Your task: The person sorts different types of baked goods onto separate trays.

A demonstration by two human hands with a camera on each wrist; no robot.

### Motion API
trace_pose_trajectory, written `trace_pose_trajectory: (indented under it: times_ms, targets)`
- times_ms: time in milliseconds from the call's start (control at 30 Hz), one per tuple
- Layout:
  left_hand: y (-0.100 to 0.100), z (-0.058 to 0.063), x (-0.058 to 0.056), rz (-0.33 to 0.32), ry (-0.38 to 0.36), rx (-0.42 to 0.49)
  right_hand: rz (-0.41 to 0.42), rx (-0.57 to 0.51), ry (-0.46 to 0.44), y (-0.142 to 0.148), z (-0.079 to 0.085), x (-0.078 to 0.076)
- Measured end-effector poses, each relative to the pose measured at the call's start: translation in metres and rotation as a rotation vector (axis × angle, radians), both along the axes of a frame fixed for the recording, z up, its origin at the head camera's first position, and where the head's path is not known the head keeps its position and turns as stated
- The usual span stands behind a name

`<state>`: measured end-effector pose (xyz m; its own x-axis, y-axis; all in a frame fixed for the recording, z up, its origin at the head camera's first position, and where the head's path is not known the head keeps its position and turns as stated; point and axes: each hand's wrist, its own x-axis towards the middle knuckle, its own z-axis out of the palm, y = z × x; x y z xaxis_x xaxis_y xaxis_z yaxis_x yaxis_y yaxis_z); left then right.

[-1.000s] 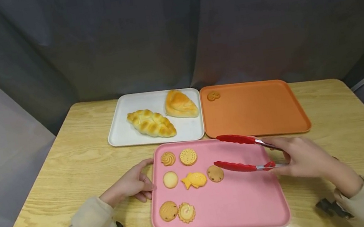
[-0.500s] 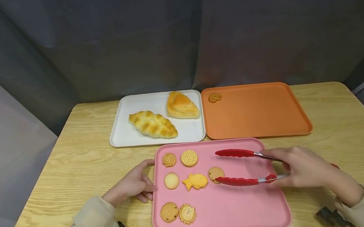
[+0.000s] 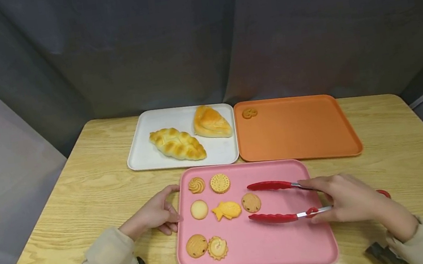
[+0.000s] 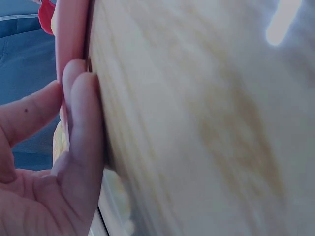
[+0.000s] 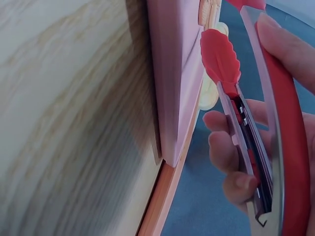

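nearest my view, by the near-left corner of the pink tray [image 3: 276, 249], a brown cookie [image 3: 197, 246] and a scalloped tart [image 3: 217, 248] lie side by side, unmoved. farther in, my left hand [image 3: 156, 214] still pinches the tray's left edge between thumb and fingers. my right hand [image 3: 350, 198] reaches over the right edge, thumb and fingers curled round the red tongs [image 3: 276, 218]. here is the change: half a second ago one arm of the tongs crossed the speckled cookie [image 3: 251, 202] in the head view; now the arms stand spread, one to its near side, one to its far side. i can't tell whether either touches it. i judge it framed for a squeeze, but not yet gripped. left of it sit a fish-shaped cookie [image 3: 228, 210] and a pale cookie [image 3: 199, 209]; a swirl cookie [image 3: 196, 185] and a dotted cookie [image 3: 220, 184] lie toward the far-left corner. beyond, toward the worktop's [image 3: 92, 176] far edge, the white tray [image 3: 140, 160] carries a braided loaf [image 3: 178, 145] and a wedge-shaped bread [image 3: 211, 123]; the orange tray [image 3: 300, 128] has a pretzel-shaped cookie [image 3: 249, 113] by its far-left corner.
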<state>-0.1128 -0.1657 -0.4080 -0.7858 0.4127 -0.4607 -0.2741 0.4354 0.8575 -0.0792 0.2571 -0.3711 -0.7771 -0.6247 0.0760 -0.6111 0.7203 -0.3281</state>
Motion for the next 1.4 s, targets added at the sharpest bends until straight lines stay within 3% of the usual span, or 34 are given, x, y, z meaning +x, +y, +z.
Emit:
trace_pose_trajectory:
  times_ms: [567, 1200, 1400]
  targets:
    - [-0.0002, -0.0005, -0.0003, 0.017, -0.008, -0.021, 0.000, 0.052, 0.029, -0.0049, -0.0041, -0.0030]
    - [0.0004, 0.0009, -0.0003, 0.008, -0.005, -0.014, 0.031, 0.022, -0.001, -0.0070, -0.0076, -0.0019]
    - [0.0010, 0.0010, -0.0003, 0.007, -0.011, -0.021, 0.056, -0.015, 0.043, -0.0053, -0.0083, -0.0017]
